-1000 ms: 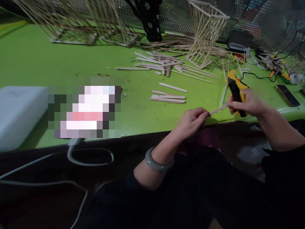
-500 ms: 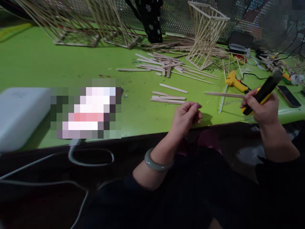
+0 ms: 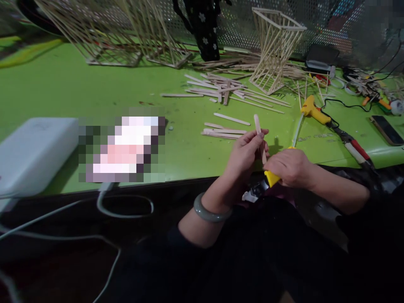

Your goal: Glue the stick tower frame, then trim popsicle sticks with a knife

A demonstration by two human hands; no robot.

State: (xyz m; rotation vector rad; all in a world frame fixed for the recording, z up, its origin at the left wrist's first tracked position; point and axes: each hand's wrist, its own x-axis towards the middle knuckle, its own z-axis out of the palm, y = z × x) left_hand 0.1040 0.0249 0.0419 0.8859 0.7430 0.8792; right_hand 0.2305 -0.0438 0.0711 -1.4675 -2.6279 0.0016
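Observation:
My left hand [image 3: 244,155], with a bracelet on its wrist, pinches a flat wooden stick [image 3: 258,125] that points up and away from me. Close on its right, my right hand [image 3: 288,168] is closed round a yellow and black cutter [image 3: 272,178], whose head points down past the table edge. The lower end of the stick meets the fingers of my right hand. Several flat sticks [image 3: 224,133] lie on the green table just beyond my left hand. A yellow glue gun [image 3: 314,110] with a clear glue stick rests behind my right hand.
A lattice tower of thin sticks [image 3: 274,52] stands at the back, beside heaped sticks [image 3: 221,88]. More lattice frames [image 3: 113,64] are at the back left. A blurred-out device [image 3: 126,147] and a white box [image 3: 38,155] lie left, a phone [image 3: 387,129] right.
My right hand has come left and down to my left hand, turning the cutter head downward. The stick it held is now in my left hand. A red and white handled tool shows on the right.

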